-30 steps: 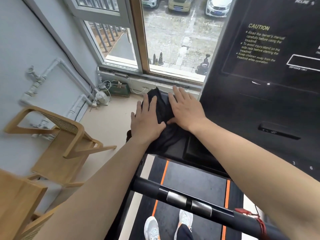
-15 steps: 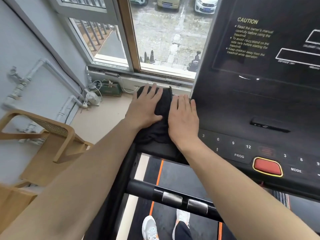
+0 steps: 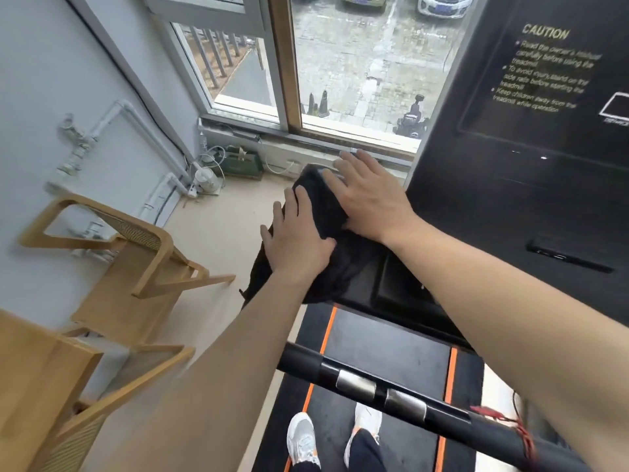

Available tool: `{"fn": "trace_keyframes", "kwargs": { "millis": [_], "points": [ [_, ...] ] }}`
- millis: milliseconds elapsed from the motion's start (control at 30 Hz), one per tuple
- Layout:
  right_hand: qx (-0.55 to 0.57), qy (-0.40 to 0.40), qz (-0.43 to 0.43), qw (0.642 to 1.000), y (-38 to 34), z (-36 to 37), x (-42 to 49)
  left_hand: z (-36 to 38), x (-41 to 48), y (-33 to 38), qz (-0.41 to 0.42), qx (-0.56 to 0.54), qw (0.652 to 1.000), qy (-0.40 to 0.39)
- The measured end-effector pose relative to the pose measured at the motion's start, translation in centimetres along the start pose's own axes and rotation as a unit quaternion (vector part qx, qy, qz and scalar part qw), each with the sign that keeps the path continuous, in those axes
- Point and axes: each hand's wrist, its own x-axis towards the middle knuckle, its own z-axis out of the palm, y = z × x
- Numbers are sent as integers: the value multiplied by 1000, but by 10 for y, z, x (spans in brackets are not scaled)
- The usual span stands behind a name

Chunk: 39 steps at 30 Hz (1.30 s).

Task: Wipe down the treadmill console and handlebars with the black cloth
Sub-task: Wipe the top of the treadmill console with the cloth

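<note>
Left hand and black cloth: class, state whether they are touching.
Touching. The head view shows the left hand lying flat, fingers straight, on the black cloth, with no gap visible between them.

One head-worn wide-angle view, looking forward and steeply down, close behind the treadmill console [image 3: 493,199], nearest its left end, window [image 3: 367,69] beyond the console, handlebar [image 3: 449,417] and running belt [image 3: 384,349] below the console.
</note>
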Motion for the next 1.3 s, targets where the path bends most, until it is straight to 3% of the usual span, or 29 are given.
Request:
{"fn": "trace_keyframes", "kwargs": {
  "millis": [167,267,367,467,567,800,900,1067,1200,1300],
  "points": [
    [37,48,174,983,-20,3,-38,-9,31,4,107,64,992,29],
    [61,92,231,967,-28,-1,-57,-8,34,2,144,124,980,61],
    [86,131,191,969,-39,3,-70,-8,15,-8,161,7,981,110],
    [115,106,150,976,-57,12,-86,1,-16,-20,228,-77,957,160],
    [124,65,144,980,-69,13,-91,15,-30,-30,300,-8,947,116],
    [162,-18,78,983,-60,3,-85,17,-36,-39,342,10,934,103],
    [172,-25,48,984,-48,-3,-94,18,-49,-33,320,-7,942,98],
    [56,-10,-4,998,-33,-20,-93,7,-43,-8,257,-3,966,-12],
    [-5,4,-19,1000,-32,-14,-104,5,-26,-6,339,27,938,-71],
    [-3,-26,26,999,-40,-12,-110,11,-21,-12,402,101,909,-36]
  ]
}}
